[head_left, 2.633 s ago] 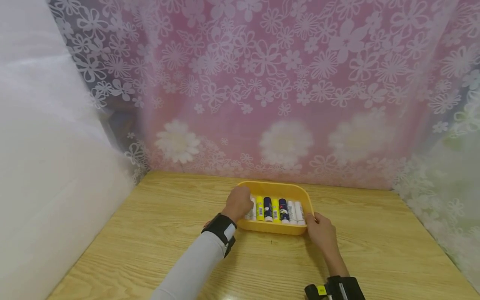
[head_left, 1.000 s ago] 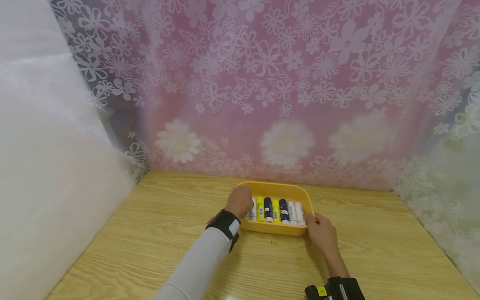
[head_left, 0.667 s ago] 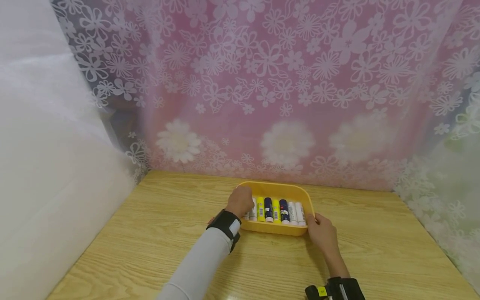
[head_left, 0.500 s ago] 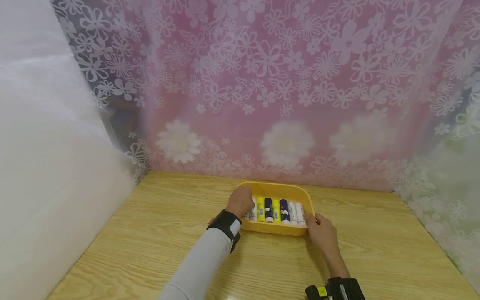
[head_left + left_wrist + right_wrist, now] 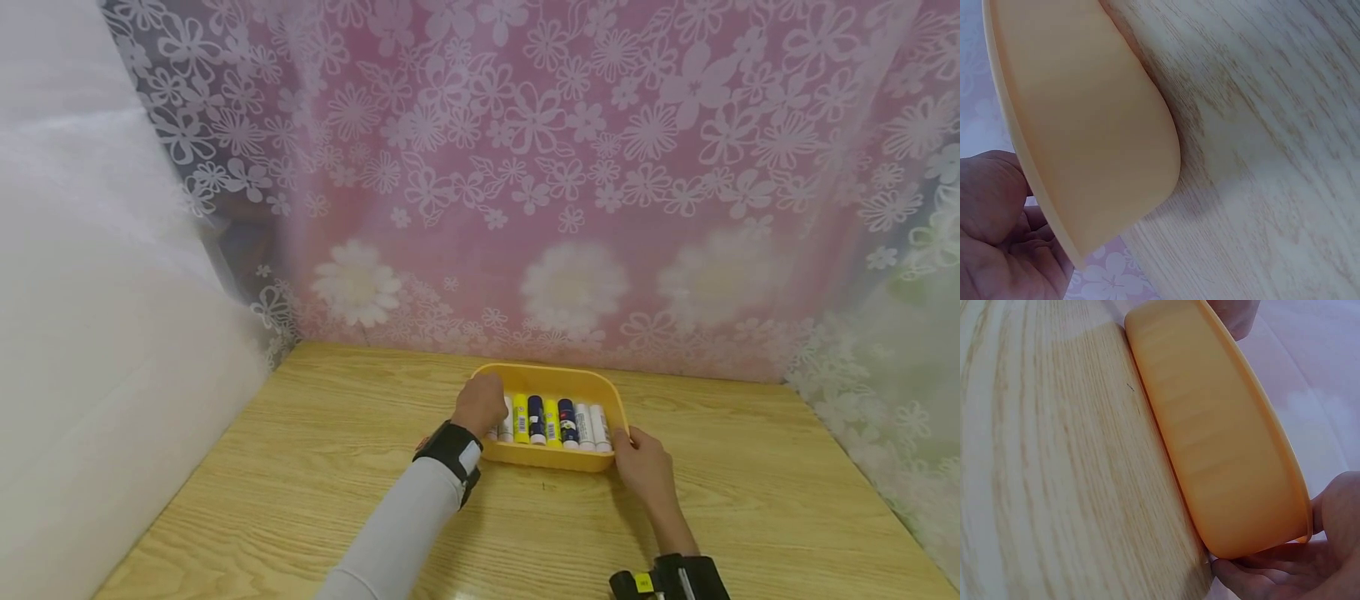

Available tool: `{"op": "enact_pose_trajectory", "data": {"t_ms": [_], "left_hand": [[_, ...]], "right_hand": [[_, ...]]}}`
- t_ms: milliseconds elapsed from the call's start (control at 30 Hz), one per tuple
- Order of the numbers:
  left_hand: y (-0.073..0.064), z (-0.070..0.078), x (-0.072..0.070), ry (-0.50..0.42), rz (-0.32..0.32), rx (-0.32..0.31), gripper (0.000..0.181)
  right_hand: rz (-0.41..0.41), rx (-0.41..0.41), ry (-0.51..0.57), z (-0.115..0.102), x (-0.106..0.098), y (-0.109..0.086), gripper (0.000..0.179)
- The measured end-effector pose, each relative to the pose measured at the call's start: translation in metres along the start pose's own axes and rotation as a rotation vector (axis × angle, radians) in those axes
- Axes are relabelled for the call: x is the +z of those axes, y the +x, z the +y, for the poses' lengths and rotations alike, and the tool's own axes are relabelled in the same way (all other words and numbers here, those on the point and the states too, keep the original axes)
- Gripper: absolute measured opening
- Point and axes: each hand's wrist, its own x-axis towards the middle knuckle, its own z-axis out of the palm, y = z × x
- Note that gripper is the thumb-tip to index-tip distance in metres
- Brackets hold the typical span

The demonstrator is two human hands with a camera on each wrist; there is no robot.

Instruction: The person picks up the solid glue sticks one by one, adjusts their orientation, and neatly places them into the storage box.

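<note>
A yellow plastic basket [image 5: 546, 457] stands on the wooden table. Inside it lies a row of glue sticks: white ones [image 5: 600, 427], yellow ones [image 5: 521, 418] and dark blue ones [image 5: 567, 423]. My left hand [image 5: 481, 403] reaches over the basket's left end, bent fingers beside the leftmost white glue sticks. In the left wrist view the left hand [image 5: 997, 219] is behind the rim, which hides its fingertips; I cannot tell what they hold. My right hand [image 5: 647, 465] grips the basket's front right corner. In the right wrist view, the right hand [image 5: 1310, 569] has its thumb at the rim and fingers against the outer wall.
The wood-grain table [image 5: 315, 500] extends around the basket. A pink floral curtain [image 5: 465, 208] hangs along its back edge. White sheeting [image 5: 112, 333] closes the left side, and a pale flowered sheet [image 5: 907, 392] the right.
Since the earliest frame the left hand and forearm have shifted very slightly right. The right hand, basket and visible glue sticks look the same.
</note>
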Motion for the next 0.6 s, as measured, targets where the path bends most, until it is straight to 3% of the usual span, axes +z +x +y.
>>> {"op": "enact_pose_trajectory", "data": {"t_ms": [600], "left_hand": [[0.0005,-0.0023,0.004,0.027,0.028,0.019,0.009]], "right_hand": [[-0.009,0.001,0.01,0.0008,0.0009,0.0005,0.045]]}}
